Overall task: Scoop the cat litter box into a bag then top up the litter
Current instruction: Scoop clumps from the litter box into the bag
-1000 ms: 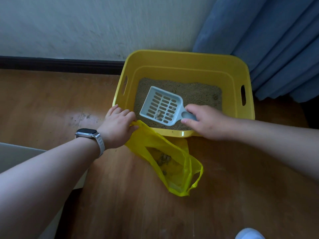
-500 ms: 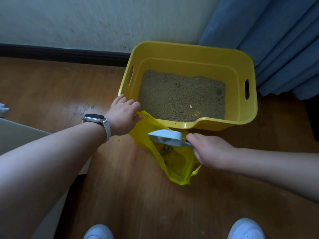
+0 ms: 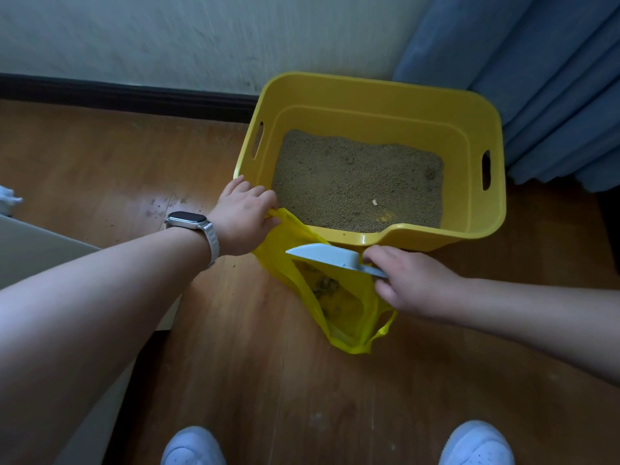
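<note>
Right hand point(image 3: 414, 283) around scoop point(image 3: 322, 255) handle; left hand point(image 3: 243, 221) seemingly around bag point(image 3: 352, 317) edge

The litter box point(image 3: 369, 92) is plain yellow, and the bag point(image 3: 349, 317) before it is nearly the same yellow (thinner and see-through, with brownish clumps showing inside). The litter point(image 3: 355, 182) is a speckled sandy tan. The litter scoop point(image 3: 322, 255) is pale grey-blue. The wristwatch point(image 3: 186, 220) has a dark face and a white strap. The floor point(image 3: 268, 380) is orange-brown wood grain, the skirting board point(image 3: 117, 95) near-black, the wall point(image 3: 201, 38) off-white, the curtain point(image 3: 553, 78) denim blue, the shoes point(image 3: 193, 446) white.
</note>
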`<state>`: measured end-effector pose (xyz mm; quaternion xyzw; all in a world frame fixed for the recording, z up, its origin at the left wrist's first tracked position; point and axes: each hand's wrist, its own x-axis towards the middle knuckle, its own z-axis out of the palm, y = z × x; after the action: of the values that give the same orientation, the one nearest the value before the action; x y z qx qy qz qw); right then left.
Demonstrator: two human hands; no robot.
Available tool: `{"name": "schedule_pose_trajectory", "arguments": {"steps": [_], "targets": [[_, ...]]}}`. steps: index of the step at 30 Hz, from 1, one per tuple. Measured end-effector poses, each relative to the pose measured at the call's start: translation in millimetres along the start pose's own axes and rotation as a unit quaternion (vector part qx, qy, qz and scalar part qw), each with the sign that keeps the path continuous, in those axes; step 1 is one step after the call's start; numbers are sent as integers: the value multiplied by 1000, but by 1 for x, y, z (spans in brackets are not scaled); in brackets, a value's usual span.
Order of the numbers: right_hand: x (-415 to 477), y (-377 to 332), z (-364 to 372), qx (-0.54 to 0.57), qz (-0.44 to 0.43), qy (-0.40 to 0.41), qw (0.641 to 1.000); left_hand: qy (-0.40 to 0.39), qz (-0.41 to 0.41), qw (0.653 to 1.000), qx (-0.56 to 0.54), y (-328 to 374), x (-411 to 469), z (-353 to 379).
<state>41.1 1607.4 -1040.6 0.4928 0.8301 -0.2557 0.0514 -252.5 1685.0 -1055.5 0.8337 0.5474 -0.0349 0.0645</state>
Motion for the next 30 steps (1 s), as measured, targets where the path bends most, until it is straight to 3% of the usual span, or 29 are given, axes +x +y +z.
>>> {"name": "schedule_pose_trajectory", "arguments": {"steps": [7,13,19,25,30], "targets": [[9,-7,-31,47,22,84,995,-1,0,1000,-2,0,0,1],[31,8,-74,102,61,83,989,-1,2,1000,-3,-1,0,0],[48,40,-96,118,111,27,986,0,1,1000,-3,-1,1,1],[69,91,-98,-34,245,-135,959,2,0,1000,-3,-2,2,3],[81,103,-78,-62,273,-194,940,3,-1,1000,-10,-3,2,5]]}}
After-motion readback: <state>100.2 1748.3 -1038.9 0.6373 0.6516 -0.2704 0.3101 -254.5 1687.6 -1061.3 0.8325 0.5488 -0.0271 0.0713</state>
